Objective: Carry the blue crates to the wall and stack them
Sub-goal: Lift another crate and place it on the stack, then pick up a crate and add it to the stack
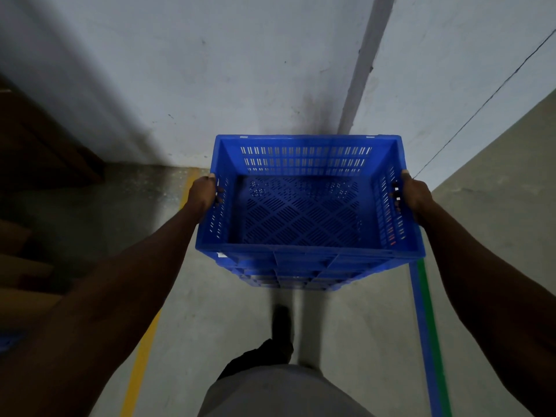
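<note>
An empty blue slotted crate (307,251) hangs in the air in front of me, its far rim close to the white wall (240,70). My left hand (204,192) grips the crate's left side handle, fingers through the slot. My right hand (413,195) grips the right side handle the same way. The crate is held level above the concrete floor (228,311). My dark shoe (281,323) steps forward beneath it. Whether another crate sits under this one cannot be told.
A yellow floor line (141,365) runs on the left, and blue and green lines (428,341) on the right. Dark brown cardboard or wood (39,139) stands at the left. A grey vertical strip (361,73) runs up the wall.
</note>
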